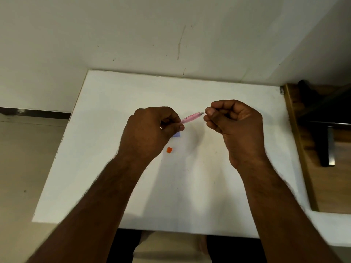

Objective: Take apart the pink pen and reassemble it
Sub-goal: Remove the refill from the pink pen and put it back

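The pink pen (191,117) is held in the air above the white table (117,103), slanting up to the right. My left hand (150,131) grips its lower end, which is hidden in the fingers. My right hand (233,120) pinches the small grey tip at the pen's upper right end between thumb and forefinger. The pen's barrel between the two hands is in plain view.
A small purple piece (177,135) lies on the table, partly hidden under my left hand. A small orange piece (169,150) lies just below it. A white wall rises behind the table. A wooden surface (340,179) with dark legs adjoins on the right.
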A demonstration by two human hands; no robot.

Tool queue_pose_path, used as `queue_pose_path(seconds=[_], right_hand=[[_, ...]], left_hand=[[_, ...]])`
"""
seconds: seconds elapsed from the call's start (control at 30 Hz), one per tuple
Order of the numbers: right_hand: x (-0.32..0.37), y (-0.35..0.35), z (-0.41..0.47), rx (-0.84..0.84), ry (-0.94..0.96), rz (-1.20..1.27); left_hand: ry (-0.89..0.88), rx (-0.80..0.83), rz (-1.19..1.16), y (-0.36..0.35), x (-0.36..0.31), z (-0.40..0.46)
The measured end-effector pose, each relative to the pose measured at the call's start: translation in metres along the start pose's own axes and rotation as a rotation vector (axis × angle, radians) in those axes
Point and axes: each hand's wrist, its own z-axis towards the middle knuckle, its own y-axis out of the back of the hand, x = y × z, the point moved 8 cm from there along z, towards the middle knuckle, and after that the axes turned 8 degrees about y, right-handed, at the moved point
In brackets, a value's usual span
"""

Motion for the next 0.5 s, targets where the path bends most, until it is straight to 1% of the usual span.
queue_pose_path(seconds=[0.3,0.43,0.5], right_hand=[[-0.0019,-0.0074,-0.0004,0.058,0.017,-0.006],[-0.0006,-0.0075,-0.0003,0.076,0.058,-0.1],[-0.001,-0.0078,0.0,0.083,0.055,-0.107]], left_hand=[[0.0,0.01,0.026,0.0003,-0.0014,-0.0005],[-0.003,0.025,0.031,-0.0024,-0.0054,-0.0016],[0.001,0.024,0.038,-0.0026,-0.0057,-0.0016]])
